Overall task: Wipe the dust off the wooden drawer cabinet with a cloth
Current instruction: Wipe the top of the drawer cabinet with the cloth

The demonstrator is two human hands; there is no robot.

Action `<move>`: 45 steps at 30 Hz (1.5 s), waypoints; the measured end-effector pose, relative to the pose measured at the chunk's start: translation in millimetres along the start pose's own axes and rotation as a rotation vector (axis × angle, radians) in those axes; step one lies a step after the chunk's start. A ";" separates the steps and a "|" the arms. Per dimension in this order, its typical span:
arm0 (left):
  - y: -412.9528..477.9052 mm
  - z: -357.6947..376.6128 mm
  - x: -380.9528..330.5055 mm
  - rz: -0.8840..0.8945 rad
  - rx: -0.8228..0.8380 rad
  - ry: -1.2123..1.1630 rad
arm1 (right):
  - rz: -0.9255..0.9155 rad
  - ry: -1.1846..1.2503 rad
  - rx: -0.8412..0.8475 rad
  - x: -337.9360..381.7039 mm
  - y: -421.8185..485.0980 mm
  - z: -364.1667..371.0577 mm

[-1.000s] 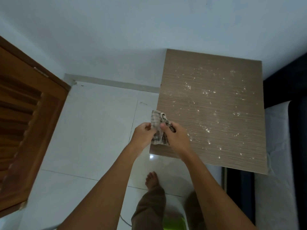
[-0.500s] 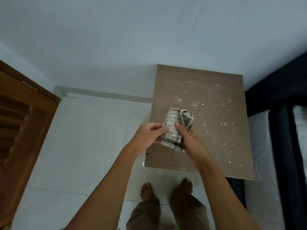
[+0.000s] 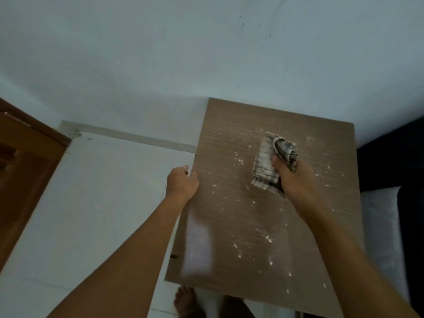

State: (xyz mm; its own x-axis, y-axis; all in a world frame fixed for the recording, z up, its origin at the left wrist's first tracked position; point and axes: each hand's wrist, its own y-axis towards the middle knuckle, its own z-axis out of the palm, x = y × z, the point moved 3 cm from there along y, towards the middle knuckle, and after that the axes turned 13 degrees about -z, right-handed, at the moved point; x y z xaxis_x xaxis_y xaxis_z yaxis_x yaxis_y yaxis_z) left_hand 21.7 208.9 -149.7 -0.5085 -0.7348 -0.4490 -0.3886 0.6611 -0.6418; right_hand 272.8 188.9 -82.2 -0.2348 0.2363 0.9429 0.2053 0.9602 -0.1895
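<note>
White floor tiles (image 3: 91, 203) fill the left, and a bare foot (image 3: 185, 299) pokes out just below the near edge of the wooden drawer cabinet (image 3: 229, 237), seen from above. Pale dust specks (image 3: 263, 237) are scattered over its top from the near edge right up toward the back. Nothing looks wiped clean, so I'd call this the very start of the wiping step.

Halfway up the left edge, the left hand (image 3: 181, 183) is braced, fingers curled over the side and thumb tip on the top, gripping that edge. Further in, toward the far right corner, the right hand (image 3: 296, 180) has the checked cloth (image 3: 268, 166) bunched up with fingers and thumb wrapped round it. The cloth looks pressed down on the wood, though contact is hard to confirm from above. Beyond, the back edge meets the pale wall (image 3: 206, 53).

Next move, as I read it: long flat strokes back toward the near edge, gathering the specks rather than flicking them onto the floor or the bedding (image 3: 380, 226) beside the right edge.
</note>
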 end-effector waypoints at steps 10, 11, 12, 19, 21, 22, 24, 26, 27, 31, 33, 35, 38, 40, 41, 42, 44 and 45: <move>25.2 3.2 6.1 -0.107 0.018 -0.141 | -0.931 -0.962 0.313 57.1 157.3 56.7; 27.8 3.6 7.1 -0.136 0.031 -0.159 | -0.979 -1.034 0.333 59.9 171.7 68.9; 30.3 4.0 8.3 -0.158 0.038 -0.174 | -1.015 -1.101 0.352 62.1 184.0 81.1; 35.7 5.2 11.4 -0.200 0.060 -0.211 | -0.995 -1.293 0.555 25.3 221.9 132.8; 35.9 5.6 11.4 -0.201 0.068 -0.227 | -0.845 -1.108 0.612 7.7 226.2 130.2; 36.2 5.6 11.5 -0.202 0.072 -0.234 | -0.798 -0.992 0.624 -0.1 225.4 126.9; 37.0 4.9 11.8 -0.211 0.093 -0.249 | -0.749 -0.840 0.645 -13.2 218.1 122.2; 37.0 4.6 11.7 -0.215 0.121 -0.265 | -0.680 -0.762 0.627 -20.2 210.1 120.7; 37.0 4.3 11.8 -0.218 0.127 -0.271 | -0.654 -0.736 0.612 -21.5 207.9 120.7; 35.4 4.2 11.4 -0.221 0.122 -0.281 | -0.633 -0.727 0.660 -25.3 196.4 117.4; 33.9 3.4 10.9 -0.218 0.129 -0.287 | -0.636 -0.735 0.689 -28.9 181.6 115.3; 33.5 2.6 11.0 -0.225 0.139 -0.301 | -0.637 -0.732 0.721 -32.8 161.5 115.4; 33.3 0.8 11.1 -0.236 0.175 -0.326 | -0.615 -0.719 0.812 -36.3 129.5 116.3; 32.3 -1.4 11.9 -0.241 0.211 -0.333 | -0.643 -0.731 0.889 -39.5 104.3 115.8; 31.7 -3.3 12.8 -0.249 0.236 -0.338 | -0.672 -0.740 0.928 -42.1 90.7 115.3; 31.1 -5.7 14.3 -0.262 0.271 -0.351 | -0.704 -0.740 0.964 -45.4 77.0 114.8; 29.2 -10.5 17.5 -0.285 0.346 -0.372 | -0.734 -0.722 1.026 -55.4 50.9 111.5; 28.7 -12.1 18.8 -0.289 0.364 -0.374 | -0.742 -0.710 1.052 -60.3 38.1 108.2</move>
State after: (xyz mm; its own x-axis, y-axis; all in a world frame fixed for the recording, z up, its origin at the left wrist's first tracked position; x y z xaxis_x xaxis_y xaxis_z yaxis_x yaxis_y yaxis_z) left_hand -8.3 215.9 -169.0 -0.0909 -0.9246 -0.3699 -0.1486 0.3798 -0.9130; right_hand 192.0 227.3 -175.8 -0.4468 -0.6248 0.6403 -0.8658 0.4821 -0.1337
